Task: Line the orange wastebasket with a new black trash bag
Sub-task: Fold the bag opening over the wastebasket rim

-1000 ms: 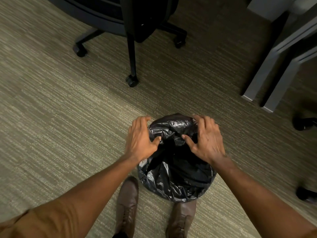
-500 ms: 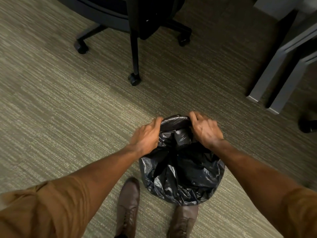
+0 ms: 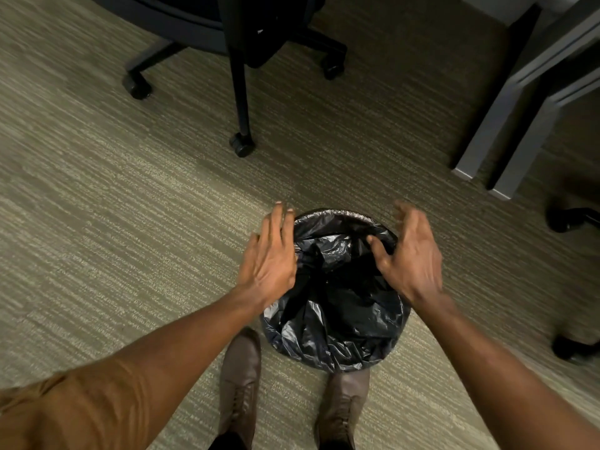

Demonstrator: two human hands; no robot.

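A black trash bag (image 3: 334,323) covers the round wastebasket on the carpet, folded over its rim all the way round; none of the orange shows. The bag's mouth is open and dark inside. My left hand (image 3: 269,254) hovers flat at the left rim, fingers spread, holding nothing. Over the right rim, my right hand (image 3: 410,254) is blurred, fingers apart, its thumb pointing in over the bag's inside.
A black office chair base (image 3: 242,92) with castors stands on the carpet beyond the basket. Grey desk legs (image 3: 496,131) stand at the upper right, more castors (image 3: 565,219) at the right edge. My two brown shoes (image 3: 240,381) are just in front of the basket.
Both hands let go of the bag at the far rim and pulled apart to the left and right sides. The bag's edge now sits over the far rim.
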